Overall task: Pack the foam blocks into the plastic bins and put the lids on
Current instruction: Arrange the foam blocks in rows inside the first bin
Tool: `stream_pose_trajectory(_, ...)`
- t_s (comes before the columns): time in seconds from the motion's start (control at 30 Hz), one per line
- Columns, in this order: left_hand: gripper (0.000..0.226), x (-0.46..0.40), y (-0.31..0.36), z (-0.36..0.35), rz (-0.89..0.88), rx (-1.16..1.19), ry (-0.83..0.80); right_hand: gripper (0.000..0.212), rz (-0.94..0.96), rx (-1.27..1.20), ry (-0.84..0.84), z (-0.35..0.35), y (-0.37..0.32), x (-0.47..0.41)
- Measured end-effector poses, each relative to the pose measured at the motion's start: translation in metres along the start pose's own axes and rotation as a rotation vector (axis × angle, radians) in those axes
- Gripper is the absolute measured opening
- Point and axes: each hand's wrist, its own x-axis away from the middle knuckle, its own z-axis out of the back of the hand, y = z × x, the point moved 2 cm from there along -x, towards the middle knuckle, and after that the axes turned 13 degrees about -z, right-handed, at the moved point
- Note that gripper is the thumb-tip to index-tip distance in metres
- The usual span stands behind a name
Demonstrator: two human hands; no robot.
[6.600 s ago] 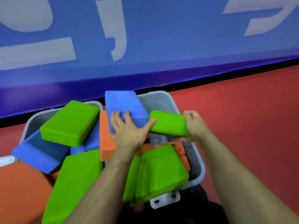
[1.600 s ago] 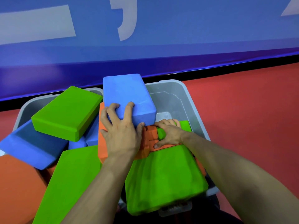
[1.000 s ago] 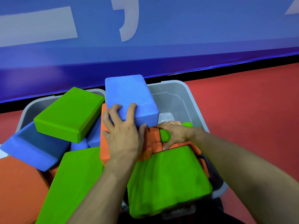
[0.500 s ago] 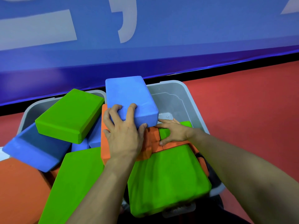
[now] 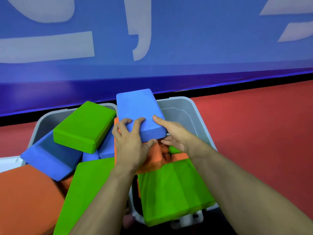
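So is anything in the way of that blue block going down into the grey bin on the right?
Nothing visible blocks the far end of the right bin; bare floor shows there. Nearer, orange blocks and a green block fill it. Both the left hand and right hand already hold the blue block.

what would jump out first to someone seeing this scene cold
The blue foam block at center, held by both hands: the left hand curls over its near left corner, and the right hand takes its right edge, thumb on top. Around it, bright green, blue and orange blocks spill out of two grey plastic bins; a big green block overhangs the right bin's near end.
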Motion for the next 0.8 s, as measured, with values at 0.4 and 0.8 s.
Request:
stream_pose_trajectory(0.4,0.115,0.028,-0.031,0.007,0.914,0.454,-0.355,0.089,0.352,-0.363,0.663,0.043,0.011,0.053)
stream_pose_trajectory(0.8,0.124,0.021,-0.03,0.032,0.932,0.659,-0.099,0.087,0.638,0.068,0.906,0.055,0.003,0.065)
